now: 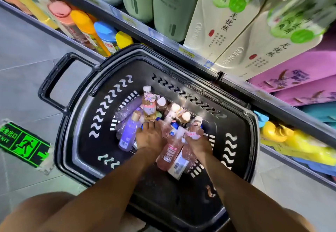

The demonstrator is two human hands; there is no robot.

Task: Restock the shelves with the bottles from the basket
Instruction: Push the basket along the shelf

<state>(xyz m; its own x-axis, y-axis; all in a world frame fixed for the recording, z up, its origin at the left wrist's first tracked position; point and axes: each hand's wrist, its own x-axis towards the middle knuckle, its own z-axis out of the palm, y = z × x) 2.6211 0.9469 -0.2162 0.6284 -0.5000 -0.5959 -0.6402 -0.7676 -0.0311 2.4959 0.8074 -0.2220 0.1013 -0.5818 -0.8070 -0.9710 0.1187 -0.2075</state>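
Bottles [149, 104] lay heaped in the black basket [87, 140] beside the shelves [163, 37]. The left hand [149, 137] rested on them, fingers straight and close together. The right hand [198, 143] had its fingers curled round a pink bottle [196, 128].

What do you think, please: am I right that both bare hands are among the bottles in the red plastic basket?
Not quite: the head view shows the slotted plastic basket is black, not red. The left hand and right hand are indeed among the bottles in it.
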